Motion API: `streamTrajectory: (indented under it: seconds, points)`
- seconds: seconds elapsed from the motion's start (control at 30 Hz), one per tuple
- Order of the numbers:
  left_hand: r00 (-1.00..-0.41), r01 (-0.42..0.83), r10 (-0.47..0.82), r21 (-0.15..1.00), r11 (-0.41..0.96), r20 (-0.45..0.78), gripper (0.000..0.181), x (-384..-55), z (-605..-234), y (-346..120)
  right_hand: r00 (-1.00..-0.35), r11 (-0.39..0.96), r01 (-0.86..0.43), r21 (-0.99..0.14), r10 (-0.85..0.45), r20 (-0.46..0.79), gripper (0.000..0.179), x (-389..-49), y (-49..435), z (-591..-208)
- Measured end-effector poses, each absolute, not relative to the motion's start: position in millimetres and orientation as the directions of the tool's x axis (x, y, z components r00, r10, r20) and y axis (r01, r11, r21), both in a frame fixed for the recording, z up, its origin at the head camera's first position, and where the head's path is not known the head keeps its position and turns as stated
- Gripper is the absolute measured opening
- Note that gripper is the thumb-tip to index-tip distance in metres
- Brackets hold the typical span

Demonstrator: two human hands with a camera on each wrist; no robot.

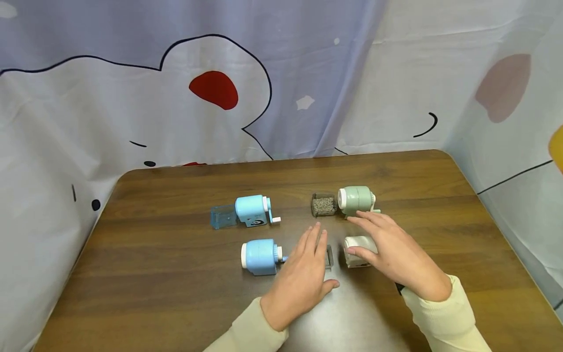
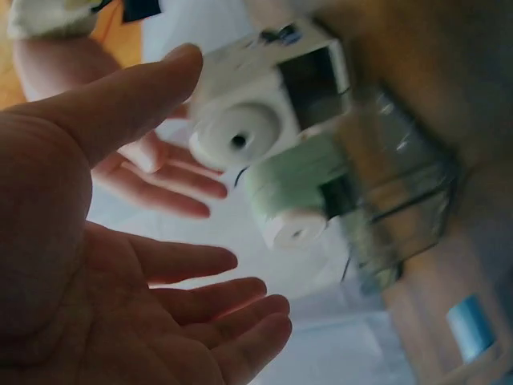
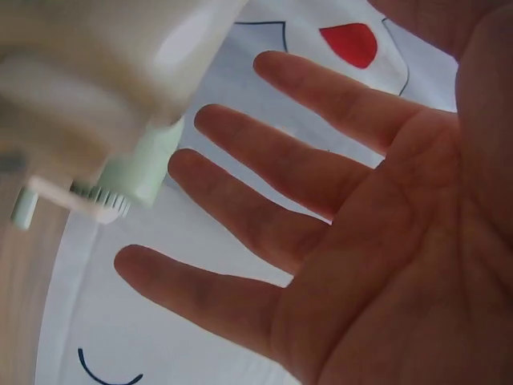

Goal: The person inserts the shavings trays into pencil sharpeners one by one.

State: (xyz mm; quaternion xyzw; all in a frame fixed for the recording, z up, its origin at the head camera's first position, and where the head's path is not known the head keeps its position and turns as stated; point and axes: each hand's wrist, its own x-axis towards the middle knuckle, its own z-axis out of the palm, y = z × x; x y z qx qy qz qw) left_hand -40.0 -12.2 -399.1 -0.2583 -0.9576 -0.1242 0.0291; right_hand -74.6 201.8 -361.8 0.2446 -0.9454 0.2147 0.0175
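Note:
My left hand (image 1: 301, 281) hovers above the table with its fingers straight and thumb spread, holding nothing. Just past its fingers is a small clear grey drawer (image 1: 329, 258), partly hidden by the hand. A white crank pencil sharpener (image 1: 354, 261) stands to the right of that drawer. My right hand (image 1: 396, 252) is over this sharpener, fingers extended and spread; whether the thumb touches it I cannot tell. In the right wrist view the palm (image 3: 385, 241) is bare, with the white sharpener (image 3: 96, 72) large and blurred beside the fingertips. Behind it stands a green sharpener (image 1: 355, 199).
A smoky drawer (image 1: 324, 205) of shavings lies left of the green sharpener. Farther left, a light blue sharpener (image 1: 251, 208) has its clear blue drawer (image 1: 223, 216) beside it. Another blue sharpener (image 1: 260, 256) stands near my left hand. A printed curtain (image 1: 281, 98) hangs behind the wooden table (image 1: 154, 254).

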Motion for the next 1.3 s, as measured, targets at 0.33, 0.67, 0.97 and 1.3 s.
streamTrajectory:
  seconds: [0.33, 0.67, 0.97, 1.3]
  points:
    - [-0.910, 0.403, 0.414, 0.283, 0.870, 0.023, 0.107, -43.0, -422.3, -2.4, -0.874, 0.789, -0.477, -0.387, -0.474, 0.111, 0.069, -74.8, 217.3, -365.0]
    - [-0.938, 0.340, 0.345, 0.243, 0.909, 0.021, 0.101, -41.1, -434.0, 0.8, -0.853, 0.773, -0.515, -0.370, -0.508, 0.125, 0.075, -75.7, 220.1, -368.1]
    - [-0.909, 0.392, 0.354, 0.163, 0.905, 0.222, 0.061, -43.9, -439.8, -2.8, -0.845, 0.767, -0.525, -0.369, -0.521, 0.119, 0.075, -79.3, 223.0, -364.9]
    - [-0.898, 0.405, 0.340, 0.222, 0.887, 0.280, 0.046, -48.5, -440.6, -4.9, -0.852, 0.769, -0.508, -0.388, -0.514, 0.095, 0.071, -78.0, 226.0, -363.2]
